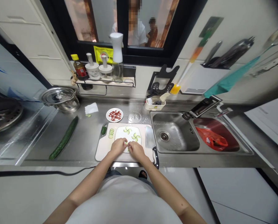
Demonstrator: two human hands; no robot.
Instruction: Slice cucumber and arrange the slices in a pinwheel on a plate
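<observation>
A white square plate point(119, 133) rests on the pale cutting board point(101, 149). Two pinwheels of thin cucumber slices point(136, 137) lie on the plate. Over its near part, my left hand point(117, 147) and my right hand point(136, 150) come close together, fingers closed at pale green slices mostly hidden by the fingertips. Loose cucumber slices point(111, 133) lie left of the plate, near a dark green cucumber piece point(103, 130). At the board's right side is a knife point(150, 137) with a black dotted handle. A small dish of red bits point(115, 115) stands behind the board.
A whole cucumber point(64, 138) and a lidded steel pot point(64, 99) are at the left. The double sink point(176, 132) is at the right, with a red bag point(212, 139) in one basin. Condiments stand on a shelf point(106, 82) behind.
</observation>
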